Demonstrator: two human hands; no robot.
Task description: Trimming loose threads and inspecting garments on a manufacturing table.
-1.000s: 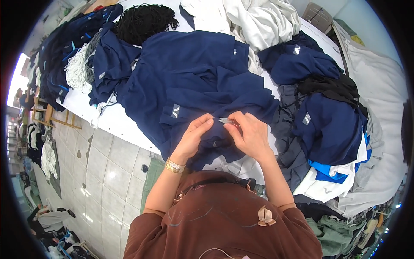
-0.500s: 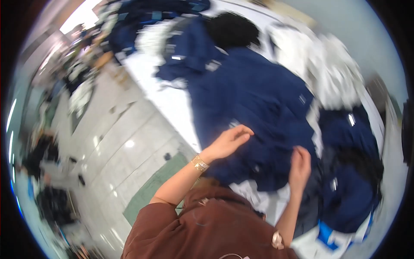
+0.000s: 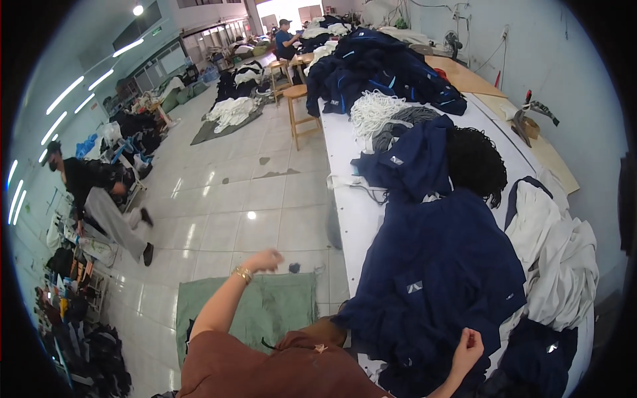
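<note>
Navy garments (image 3: 451, 252) cover the near end of the table (image 3: 360, 229); right hand (image 3: 470, 350) over them, left hand (image 3: 265, 260) beyond the left edge, fingers (image 3: 468, 335) bent; whether grasping anything, cannot tell.

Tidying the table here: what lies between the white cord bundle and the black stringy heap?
In the head view, a grey bundle and a navy garment lie between the white bundle and black heap.

Navy garment (image 3: 451, 242) is seen as matt, creased cloth. White bundle (image 3: 373, 114) is noted as rough, stringy cord. Floor tiles (image 3: 219, 229) are marked glossy, stool (image 3: 295, 91) wood.
</note>
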